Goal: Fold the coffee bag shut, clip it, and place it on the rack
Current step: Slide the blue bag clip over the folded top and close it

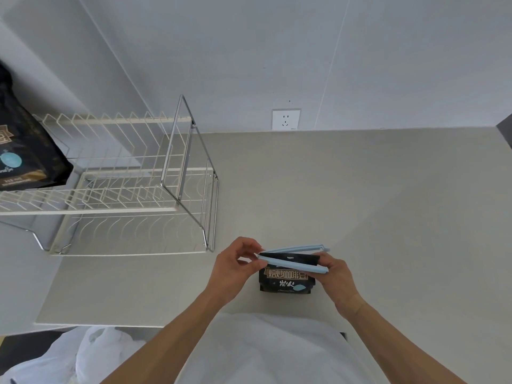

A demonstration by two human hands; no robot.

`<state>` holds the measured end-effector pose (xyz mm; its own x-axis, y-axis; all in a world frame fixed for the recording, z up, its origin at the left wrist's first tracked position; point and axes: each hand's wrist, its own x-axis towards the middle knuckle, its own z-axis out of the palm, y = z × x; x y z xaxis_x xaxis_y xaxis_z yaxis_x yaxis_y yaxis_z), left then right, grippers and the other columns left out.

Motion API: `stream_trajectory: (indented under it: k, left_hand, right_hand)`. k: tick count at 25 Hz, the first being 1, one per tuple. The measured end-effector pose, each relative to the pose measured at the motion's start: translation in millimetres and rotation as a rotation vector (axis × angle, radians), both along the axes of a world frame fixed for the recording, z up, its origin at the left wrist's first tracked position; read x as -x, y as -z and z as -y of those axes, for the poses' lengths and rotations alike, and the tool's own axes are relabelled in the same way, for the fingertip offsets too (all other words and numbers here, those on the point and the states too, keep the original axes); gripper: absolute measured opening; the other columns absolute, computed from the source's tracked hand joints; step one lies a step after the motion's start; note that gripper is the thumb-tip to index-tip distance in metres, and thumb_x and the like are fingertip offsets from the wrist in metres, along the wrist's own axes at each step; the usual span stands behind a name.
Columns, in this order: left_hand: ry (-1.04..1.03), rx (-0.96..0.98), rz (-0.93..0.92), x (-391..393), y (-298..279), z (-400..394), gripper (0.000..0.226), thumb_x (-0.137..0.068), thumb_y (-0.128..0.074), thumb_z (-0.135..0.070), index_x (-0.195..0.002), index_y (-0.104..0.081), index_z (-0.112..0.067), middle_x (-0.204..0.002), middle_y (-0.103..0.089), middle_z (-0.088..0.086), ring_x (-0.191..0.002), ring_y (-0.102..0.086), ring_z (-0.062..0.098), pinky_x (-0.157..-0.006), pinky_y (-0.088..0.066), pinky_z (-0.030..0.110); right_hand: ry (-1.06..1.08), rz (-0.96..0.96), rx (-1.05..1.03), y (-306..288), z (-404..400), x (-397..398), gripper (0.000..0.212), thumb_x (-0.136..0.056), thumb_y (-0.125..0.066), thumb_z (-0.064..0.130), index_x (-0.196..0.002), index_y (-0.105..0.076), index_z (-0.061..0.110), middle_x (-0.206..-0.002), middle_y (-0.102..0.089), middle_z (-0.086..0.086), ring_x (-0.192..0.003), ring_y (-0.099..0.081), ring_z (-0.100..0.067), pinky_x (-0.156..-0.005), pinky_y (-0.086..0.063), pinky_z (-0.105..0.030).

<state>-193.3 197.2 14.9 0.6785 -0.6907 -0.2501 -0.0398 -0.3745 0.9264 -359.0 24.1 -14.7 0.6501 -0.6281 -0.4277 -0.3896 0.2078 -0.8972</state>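
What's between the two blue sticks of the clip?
In the head view, the folded black top of the coffee bag lies between the two open arms of the blue clip, which both hands hold.

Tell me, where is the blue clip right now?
In the head view, the blue clip is low and right of centre, open around the folded top of the coffee bag, held between both hands, right of the rack.

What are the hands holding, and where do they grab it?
Both hold the blue clip over the coffee bag's folded top. The left hand pinches its open end; the right hand grips its hinged end.
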Motion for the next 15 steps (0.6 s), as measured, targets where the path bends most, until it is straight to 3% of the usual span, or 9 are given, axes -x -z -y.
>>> stream_trajectory:
  k: [4,7,11,15]
  left_hand:
    - [0.162,-0.065,0.089,-5.4,-6.9,3.9,0.036,-0.074,-0.083,-0.022,-0.097,-0.068,-0.045,-0.095,-0.071,-0.025,-0.093,-0.065,0.001,-0.077,-0.052,0.014]
    - [0.228,-0.092,0.145,-7.8,-12.3,12.5,0.038,-0.073,-0.084,-0.023,-0.097,-0.068,-0.048,-0.094,-0.071,-0.023,-0.094,-0.062,-0.003,-0.078,-0.049,0.01]
    - [0.346,-0.152,0.188,-5.3,-15.6,21.9,0.04,-0.075,-0.082,-0.027,-0.112,-0.069,-0.033,-0.1,-0.066,-0.021,-0.096,-0.059,-0.007,-0.081,-0.045,0.006]
    - [0.412,-0.185,0.238,-1.4,-18.7,33.4,0.045,-0.077,-0.08,-0.028,-0.12,-0.067,-0.025,-0.106,-0.064,-0.014,-0.096,-0.059,0.001,-0.084,-0.046,0.011]
  right_hand:
    - [-0.024,0.002,-0.008,2.7,1.1,1.3,0.048,-0.076,-0.072,-0.009,-0.067,-0.075,0.038,-0.07,-0.075,0.019,-0.065,-0.067,0.007,-0.056,-0.05,-0.006]
    - [-0.013,-0.003,-0.009,3.7,1.9,2.7,0.048,-0.077,-0.072,-0.006,-0.067,-0.075,0.041,-0.07,-0.075,0.023,-0.069,-0.069,0.007,-0.057,-0.051,-0.007]
    - [-0.039,-0.017,0.008,3.7,0.3,0.8,0.043,-0.08,-0.07,-0.005,-0.075,-0.073,0.037,-0.082,-0.072,0.016,-0.07,-0.069,0.007,-0.057,-0.052,-0.008]
    - [-0.016,-0.003,-0.006,3.9,0.2,0.7,0.042,-0.081,-0.069,-0.003,-0.077,-0.073,0.039,-0.085,-0.072,0.014,-0.071,-0.07,0.005,-0.057,-0.053,-0.008]
